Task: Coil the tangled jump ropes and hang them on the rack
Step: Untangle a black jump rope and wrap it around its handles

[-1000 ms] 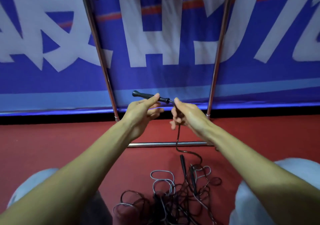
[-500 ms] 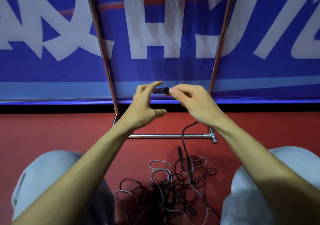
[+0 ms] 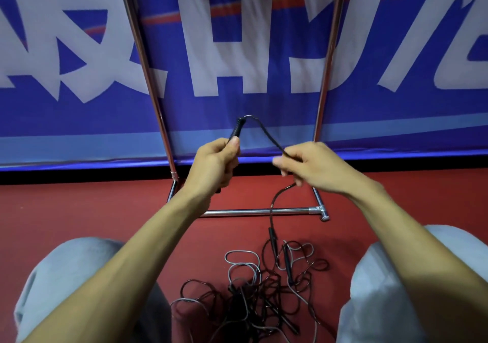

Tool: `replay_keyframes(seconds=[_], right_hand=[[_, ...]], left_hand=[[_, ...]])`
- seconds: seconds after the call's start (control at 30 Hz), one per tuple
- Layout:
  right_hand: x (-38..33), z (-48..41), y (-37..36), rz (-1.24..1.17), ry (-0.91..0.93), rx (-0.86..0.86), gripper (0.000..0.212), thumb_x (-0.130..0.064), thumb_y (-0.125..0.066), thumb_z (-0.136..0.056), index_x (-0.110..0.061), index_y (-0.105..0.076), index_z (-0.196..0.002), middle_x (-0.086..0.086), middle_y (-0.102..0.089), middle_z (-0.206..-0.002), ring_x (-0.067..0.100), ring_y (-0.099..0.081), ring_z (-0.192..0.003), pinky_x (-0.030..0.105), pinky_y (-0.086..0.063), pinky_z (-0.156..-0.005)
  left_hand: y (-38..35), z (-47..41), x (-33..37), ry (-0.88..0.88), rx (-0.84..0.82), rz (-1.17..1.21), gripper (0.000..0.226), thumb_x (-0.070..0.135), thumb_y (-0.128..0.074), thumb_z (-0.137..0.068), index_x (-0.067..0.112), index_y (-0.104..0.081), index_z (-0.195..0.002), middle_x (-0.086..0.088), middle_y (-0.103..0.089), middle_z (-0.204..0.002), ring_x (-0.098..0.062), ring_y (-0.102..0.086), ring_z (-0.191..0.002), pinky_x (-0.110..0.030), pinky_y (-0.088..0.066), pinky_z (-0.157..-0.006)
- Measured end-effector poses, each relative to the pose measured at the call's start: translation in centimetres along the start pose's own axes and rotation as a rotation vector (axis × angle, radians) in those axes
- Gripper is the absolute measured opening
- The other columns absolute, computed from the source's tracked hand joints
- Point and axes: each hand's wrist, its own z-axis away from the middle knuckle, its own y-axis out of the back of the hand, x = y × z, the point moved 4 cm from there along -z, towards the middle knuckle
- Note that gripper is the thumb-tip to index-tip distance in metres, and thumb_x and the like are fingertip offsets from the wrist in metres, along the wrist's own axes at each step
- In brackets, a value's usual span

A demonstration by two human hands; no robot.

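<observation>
Left hand [image 3: 215, 164] grips a black handle [image 3: 235, 131]; right hand [image 3: 314, 167] pinches its rope [image 3: 266, 134], which trails below to the tangle [image 3: 253, 295]. Coiling seems just begun; next probably calls for drawing out rope.

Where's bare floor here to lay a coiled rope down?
Bare red floor lies left of the rack, between the banner and the left knee. Another patch lies right of the rack, above the right knee. It is crowded between the knees, where the tangled ropes lie.
</observation>
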Motion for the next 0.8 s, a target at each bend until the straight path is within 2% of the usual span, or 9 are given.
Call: replay_keyframes(seconds=[0.1, 0.2, 0.3, 0.37, 0.43, 0.5, 0.6, 0.7, 0.8], right_hand=[[0.1, 0.1, -0.9, -0.031, 0.013, -0.083, 0.024, -0.032, -0.058, -0.093, -0.017, -0.06, -0.074, -0.006, -0.068, -0.069, 0.006, -0.064, -0.065, 0.027, -0.049, -0.073], [0.3, -0.1, -1.2, -0.033, 0.047, -0.106, 0.013, -0.027, -0.059, -0.093, -0.019, -0.064, -0.085, -0.008, -0.073, -0.094, 0.008, -0.065, -0.088, 0.036, -0.05, -0.09], [-0.1, 0.2, -2.1, -0.36, -0.014, -0.252, 0.016, -0.014, -0.053, -0.096, -0.014, -0.058, -0.081, 0.005, -0.073, -0.101, 0.018, -0.069, -0.097, 0.036, -0.057, -0.086], [-0.7, 0.4, -1.8, -0.505, -0.053, -0.265, 0.016, -0.009, -0.05, -0.097, -0.007, -0.058, -0.084, 0.016, -0.072, -0.096, 0.027, -0.072, -0.086, 0.033, -0.06, -0.074], [-0.8, 0.3, -0.8, -0.558, -0.079, -0.177, 0.015, -0.006, -0.051, -0.096, 0.001, -0.061, -0.088, 0.022, -0.071, -0.089, 0.029, -0.073, -0.077, 0.031, -0.06, -0.068], [-0.5, 0.3, 0.4, -0.631, -0.099, -0.052, 0.017, -0.007, -0.054, -0.095, 0.006, -0.062, -0.088, 0.024, -0.07, -0.085, 0.027, -0.073, -0.073, 0.03, -0.061, -0.066], [-0.3, 0.3, 1.4, -0.771, -0.099, 0.133, 0.02, -0.01, -0.057, -0.093, 0.006, -0.06, -0.081, 0.022, -0.069, -0.079, 0.024, -0.073, -0.067, 0.025, -0.059, -0.06], [-0.6, 0.2, 2.1, -0.853, -0.062, 0.269, 0.021, -0.012, -0.058, -0.092, 0.002, -0.06, -0.076, 0.015, -0.07, -0.071, 0.023, -0.072, -0.064, 0.023, -0.058, -0.056], [-0.7, 0.4, 3.0, -0.95, -0.031, 0.389, 0.021, -0.015, -0.059, -0.092, 0.0, -0.061, -0.078, 0.01, -0.07, -0.067, 0.023, -0.072, -0.062, 0.022, -0.057, -0.055]], left_hand=[[0.3, 0.0, -0.1, 0.099, 0.01, 0.223, 0.034, 0.03, -0.042, -0.101, 0.02, -0.038, -0.069, 0.007, -0.027, -0.052, -0.007, -0.016, -0.04, -0.019, -0.012, -0.039], [0.6, -0.1, -0.1, 0.2, 0.005, 0.546, 0.028, 0.028, -0.042, -0.096, 0.02, -0.041, -0.07, 0.007, -0.026, -0.049, -0.007, -0.016, -0.037, -0.022, -0.008, -0.041], [1.2, -0.1, 0.0, 0.213, 0.055, 0.659, 0.026, 0.019, -0.045, -0.09, 0.02, -0.038, -0.064, 0.007, -0.022, -0.048, -0.008, -0.013, -0.038, -0.023, -0.007, -0.041], [1.5, -0.2, -0.2, 0.205, 0.118, 0.538, 0.037, 0.013, -0.052, -0.088, 0.023, -0.034, -0.058, 0.008, -0.019, -0.045, -0.008, -0.012, -0.036, -0.021, -0.005, -0.041], [1.7, -0.1, -0.4, 0.177, 0.145, 0.26, 0.04, 0.009, -0.062, -0.087, 0.023, -0.036, -0.06, 0.008, -0.02, -0.042, -0.008, -0.012, -0.033, -0.015, -0.007, -0.041], [1.4, -0.2, -0.6, 0.167, 0.111, 0.119, 0.035, 0.013, -0.068, -0.087, 0.021, -0.041, -0.065, 0.006, -0.021, -0.043, -0.009, -0.013, -0.033, -0.013, -0.011, -0.04], [0.2, 0.2, -0.9, 0.188, 0.012, 0.097, 0.015, 0.021, -0.057, -0.096, 0.016, -0.059, -0.082, 0.004, -0.024, -0.046, -0.008, -0.015, -0.035, -0.012, -0.014, -0.04], [-1.3, 0.7, -1.2, 0.112, -0.063, -0.052, 0.022, 0.02, -0.047, -0.101, 0.014, -0.066, -0.111, -0.007, -0.047, -0.061, -0.01, -0.034, -0.038, -0.017, -0.025, -0.037], [-2.5, 1.3, -1.4, -0.028, -0.136, -0.313, 0.022, 0.019, -0.048, -0.1, 0.017, -0.069, -0.108, -0.008, -0.058, -0.081, -0.007, -0.054, -0.059, -0.015, -0.043, -0.048]])
